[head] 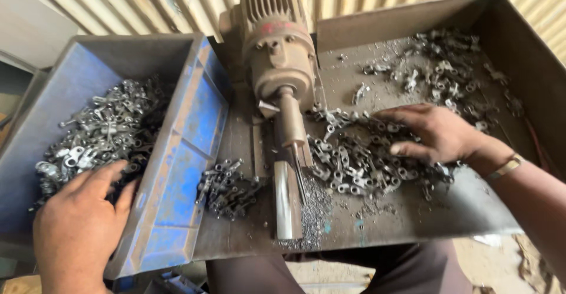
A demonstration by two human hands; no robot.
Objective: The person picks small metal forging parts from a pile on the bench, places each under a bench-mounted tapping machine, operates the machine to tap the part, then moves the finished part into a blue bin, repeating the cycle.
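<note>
Already a large heap of small metal lugs (103, 132) lay in the blue bin (188, 152), where the left hand (79, 223) rested spread and loose, gripping nothing visible. Many more lugs (359, 158) were jumbled on the steel tray (466, 205) under the right hand (439, 135), splayed flat, pointing every way, no common axis.

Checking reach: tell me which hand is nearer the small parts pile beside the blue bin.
Left. The left hand is inside the blue bin, just across its wall from the small pile; the right hand is beyond the motor.
</note>
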